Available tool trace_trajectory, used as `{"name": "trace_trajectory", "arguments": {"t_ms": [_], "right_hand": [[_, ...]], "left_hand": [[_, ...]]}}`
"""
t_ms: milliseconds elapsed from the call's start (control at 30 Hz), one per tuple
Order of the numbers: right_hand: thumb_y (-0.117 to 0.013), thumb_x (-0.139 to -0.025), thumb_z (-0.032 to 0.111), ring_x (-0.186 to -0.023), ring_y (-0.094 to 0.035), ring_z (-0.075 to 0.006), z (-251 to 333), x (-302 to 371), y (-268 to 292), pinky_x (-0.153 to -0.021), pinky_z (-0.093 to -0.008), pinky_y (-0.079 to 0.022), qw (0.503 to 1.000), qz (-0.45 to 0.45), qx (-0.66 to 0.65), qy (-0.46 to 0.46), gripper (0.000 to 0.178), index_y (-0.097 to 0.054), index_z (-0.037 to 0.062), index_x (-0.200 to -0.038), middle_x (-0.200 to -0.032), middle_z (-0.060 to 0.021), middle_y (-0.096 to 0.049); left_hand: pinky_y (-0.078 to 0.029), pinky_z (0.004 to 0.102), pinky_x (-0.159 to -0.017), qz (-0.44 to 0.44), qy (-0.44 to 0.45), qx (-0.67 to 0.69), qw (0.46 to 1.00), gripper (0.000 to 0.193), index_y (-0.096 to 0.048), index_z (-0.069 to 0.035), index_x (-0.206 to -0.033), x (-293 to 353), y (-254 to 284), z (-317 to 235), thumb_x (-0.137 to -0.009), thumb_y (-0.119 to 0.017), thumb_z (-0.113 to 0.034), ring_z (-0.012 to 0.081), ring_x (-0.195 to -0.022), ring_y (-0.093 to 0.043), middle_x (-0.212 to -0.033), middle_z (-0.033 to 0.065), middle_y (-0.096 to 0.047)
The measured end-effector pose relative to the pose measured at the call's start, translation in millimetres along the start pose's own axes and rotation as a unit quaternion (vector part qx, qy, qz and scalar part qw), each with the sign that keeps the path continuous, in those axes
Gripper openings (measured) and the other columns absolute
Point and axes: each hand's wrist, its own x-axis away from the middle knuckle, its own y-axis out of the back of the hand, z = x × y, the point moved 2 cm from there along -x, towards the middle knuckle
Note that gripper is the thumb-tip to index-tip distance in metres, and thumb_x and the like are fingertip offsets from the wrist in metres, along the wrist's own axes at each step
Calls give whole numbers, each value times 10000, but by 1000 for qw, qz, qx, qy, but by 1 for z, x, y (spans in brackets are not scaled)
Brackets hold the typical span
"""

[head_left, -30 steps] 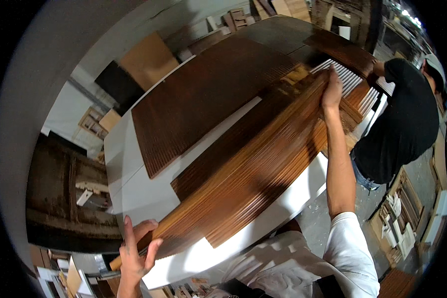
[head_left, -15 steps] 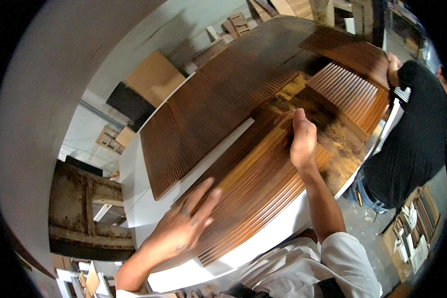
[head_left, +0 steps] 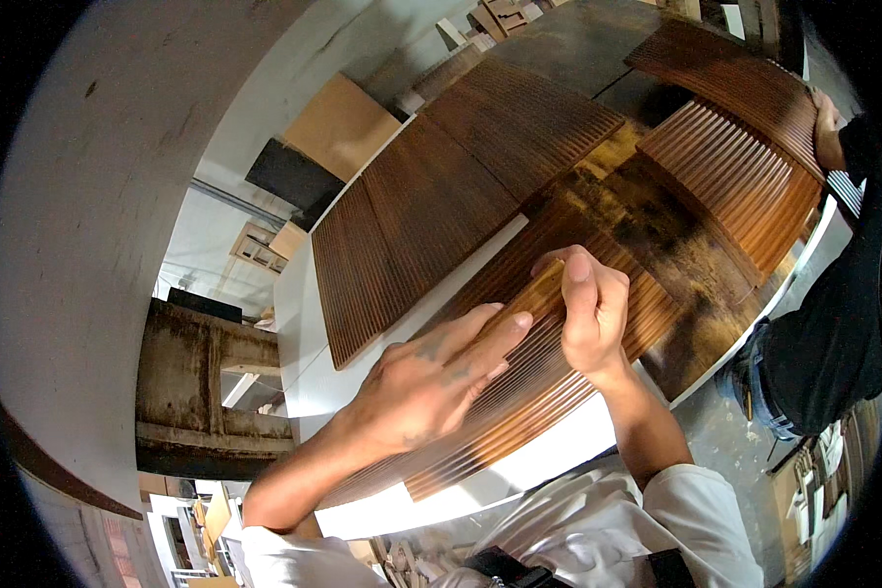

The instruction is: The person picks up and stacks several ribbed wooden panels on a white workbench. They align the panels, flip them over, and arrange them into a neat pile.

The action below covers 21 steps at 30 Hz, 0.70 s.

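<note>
A fluted brown wood panel [head_left: 519, 397] is directly before me over the white-topped table, its lighter narrow edge [head_left: 534, 297] facing up. My right hand [head_left: 596, 309] is closed round the far right end of that edge, thumb on top. Over the panel's nearer part lies my left hand [head_left: 416, 387], its fingers closed about the same edge. The panel looks tilted; its underside is hidden. Beyond it, more fluted panels [head_left: 461, 186] lie flat, close together. At the right, another fluted panel [head_left: 725, 162] rests on a stained dark board [head_left: 647, 211].
At the right, a person in a dark top [head_left: 823, 314] has a hand [head_left: 828, 122] on the far panel [head_left: 725, 73]. A large grey surface [head_left: 98, 196] rises at the left, near a stained wooden frame [head_left: 181, 382]. Loose wood pieces [head_left: 813, 490] lie low at the right.
My left hand has moved right and forward from the panel's face to its raised edge and closed there. My right hand has closed round the edge's far end. The view has shifted.
</note>
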Motion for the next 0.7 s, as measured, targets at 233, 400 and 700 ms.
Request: {"name": "trace_trajectory", "arguments": {"t_ms": [233, 400, 700], "right_hand": [[-399, -1066, 305, -493, -308, -98, 7, -3, -1, -741, -372, -524, 1000, 10, 12, -11, 549, -458, 13, -605, -531, -9, -360], [-407, -1063, 328, -497, -298, -79, 8, 0, 0, -622, -311, -460, 1000, -3, 22, -15, 551, -459, 14, -614, -532, 8, -352], [-390, -1054, 407, -505, -359, -82, 5, 12, 6, -598, -307, -422, 999, 14, 46, -11, 555, -619, -21, -785, -538, 18, -414]], "left_hand": [[-613, 347, -723, -64, -61, -73, 993, 537, -614, -54, -1289, 13, 2, 1, -768, -740, -17, 316, -942, -719, -1248, 247, -622], [-620, 354, -689, -41, -40, -87, 995, 531, -624, -49, -1273, 34, 3, 0, -754, -717, 9, 332, -934, -721, -1250, 259, -618], [-628, 359, -721, -55, -16, -85, 995, 623, -577, -69, -1346, 78, 4, -8, -739, -693, 11, 336, -965, -716, -1302, 271, -590]]}}
